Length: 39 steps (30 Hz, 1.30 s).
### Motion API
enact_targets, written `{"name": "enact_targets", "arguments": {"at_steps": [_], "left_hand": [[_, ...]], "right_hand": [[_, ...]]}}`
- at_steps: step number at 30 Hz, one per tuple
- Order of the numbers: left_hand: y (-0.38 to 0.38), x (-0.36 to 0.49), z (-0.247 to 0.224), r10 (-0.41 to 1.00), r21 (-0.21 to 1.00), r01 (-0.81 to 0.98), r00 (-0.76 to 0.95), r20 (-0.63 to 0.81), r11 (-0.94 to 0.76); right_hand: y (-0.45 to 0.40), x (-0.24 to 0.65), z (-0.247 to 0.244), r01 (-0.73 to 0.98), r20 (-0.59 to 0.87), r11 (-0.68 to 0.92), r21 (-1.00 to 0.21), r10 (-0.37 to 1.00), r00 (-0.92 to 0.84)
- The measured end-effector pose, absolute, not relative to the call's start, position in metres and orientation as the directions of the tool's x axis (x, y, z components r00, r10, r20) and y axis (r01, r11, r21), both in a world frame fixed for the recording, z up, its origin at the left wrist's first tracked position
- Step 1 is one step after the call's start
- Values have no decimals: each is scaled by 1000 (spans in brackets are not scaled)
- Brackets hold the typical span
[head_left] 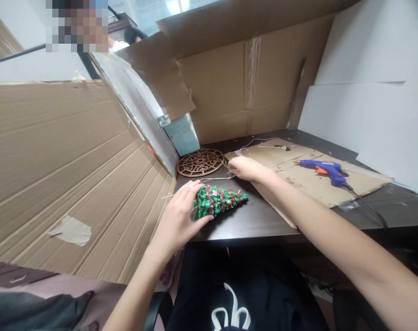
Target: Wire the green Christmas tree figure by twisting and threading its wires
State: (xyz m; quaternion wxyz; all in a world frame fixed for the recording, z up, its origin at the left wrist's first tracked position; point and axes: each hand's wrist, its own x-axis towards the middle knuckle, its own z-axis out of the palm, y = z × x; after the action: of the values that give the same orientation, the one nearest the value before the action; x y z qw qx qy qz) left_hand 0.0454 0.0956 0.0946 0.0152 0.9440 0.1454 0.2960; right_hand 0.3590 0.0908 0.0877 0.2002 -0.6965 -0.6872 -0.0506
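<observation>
A green ornamental tree [218,202] lies sideways on the bench [233,228], probably light and crushable, best held by its base, where the left hand [182,209] curls around; the right hand [242,168] pinches yellow wire [214,179].

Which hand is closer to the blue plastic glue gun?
Right. The right hand is left of the glue gun, near the brown cardboard's edge; the left hand is farther left, against the green cone-shaped tree.

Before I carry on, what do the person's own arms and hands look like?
The left arm and right arm are bare, without sleeves in view. The left hand and right hand wear no gloves; no watch or bracelet shows. The dark garment has a white looped marking.
</observation>
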Motion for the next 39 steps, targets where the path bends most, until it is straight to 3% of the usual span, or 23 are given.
{"name": "enact_targets", "arguments": {"at_steps": [6,10,12,14,18,20,21,23,25,27,32,36,39], "left_hand": [[112,33,100,319,206,245,779,539,-947],[125,33,97,340,246,242,773,535,-939],[126,35,98,333,245,234,775,537,-941],[118,36,102,320,202,249,744,587,-947],[66,30,112,248,73,315,562,789,-946],[32,25,110,178,87,178,597,783,-980],[16,24,106,197,181,95,676,710,-979],[-10,22,96,278,551,-45,827,488,-833],[-26,24,82,259,893,-98,938,231,-440],[-36,27,67,231,984,-100,964,131,-144],[-47,38,25,318,995,-33,948,1,95],[-49,46,0,255,923,-27,964,-78,384],[-46,45,2,353,917,-83,933,-67,391]], "right_hand": [[66,382,119,906,635,55,-419,731,250],[44,382,164,799,825,282,-530,389,410],[22,369,193,735,837,401,-547,281,470],[-8,347,217,669,817,474,-573,264,513],[-75,292,229,656,833,538,-530,476,282],[-101,268,216,684,689,485,-545,724,35],[-111,257,206,680,564,472,-561,819,-104],[-124,237,184,611,366,437,-660,897,-246],[-130,217,160,585,280,423,-692,904,-323],[-131,200,136,564,249,420,-711,901,-357],[-123,185,91,551,327,400,-732,916,-231],[-116,204,75,492,457,434,-755,886,-81],[-112,226,66,468,412,303,-830,899,149]]}}
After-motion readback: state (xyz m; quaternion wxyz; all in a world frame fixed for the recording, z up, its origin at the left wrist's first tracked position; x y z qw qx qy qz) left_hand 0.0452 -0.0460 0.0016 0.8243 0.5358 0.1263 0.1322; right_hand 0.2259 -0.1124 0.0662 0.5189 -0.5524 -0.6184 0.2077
